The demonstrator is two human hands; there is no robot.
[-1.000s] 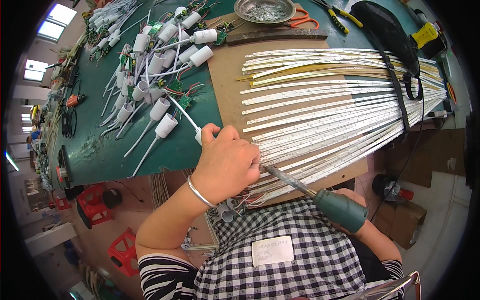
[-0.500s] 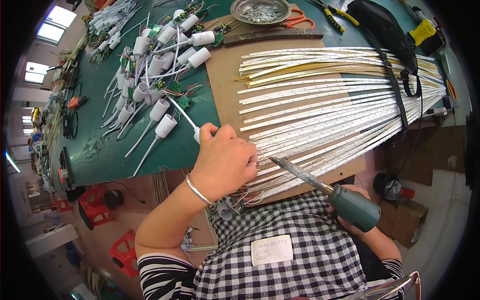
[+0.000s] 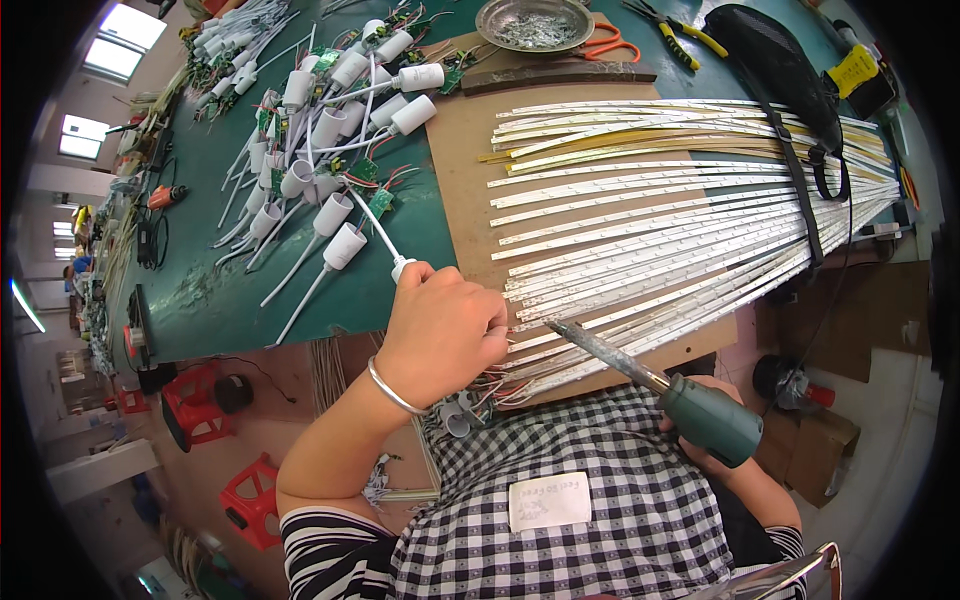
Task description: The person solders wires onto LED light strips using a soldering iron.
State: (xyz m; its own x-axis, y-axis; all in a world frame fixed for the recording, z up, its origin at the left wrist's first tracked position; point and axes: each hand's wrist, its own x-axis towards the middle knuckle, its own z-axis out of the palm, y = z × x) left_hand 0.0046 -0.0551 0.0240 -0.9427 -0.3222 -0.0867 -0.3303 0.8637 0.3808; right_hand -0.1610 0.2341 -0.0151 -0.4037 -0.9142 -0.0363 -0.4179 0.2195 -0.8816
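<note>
My left hand (image 3: 445,330), with a silver bangle at the wrist, is closed over a white plastic end cap with wires (image 3: 400,266) at the left ends of the long white light strips (image 3: 680,235). My right hand (image 3: 715,440) grips the green handle of a soldering iron (image 3: 660,385); its metal tip points up and left, close to the strip ends beside my left fingers. The strips fan out to the right across a brown board (image 3: 462,150).
Many white end caps with leads and small green circuit boards (image 3: 320,130) lie on the green table (image 3: 215,290). A metal dish (image 3: 534,22), orange scissors (image 3: 612,45), pliers (image 3: 675,38) and a black strap (image 3: 790,140) sit at the back. Red stools (image 3: 195,405) stand below left.
The soldering iron has swung rightward and pulled back toward my body, its handle now lower right. My left hand stays on the strip ends.
</note>
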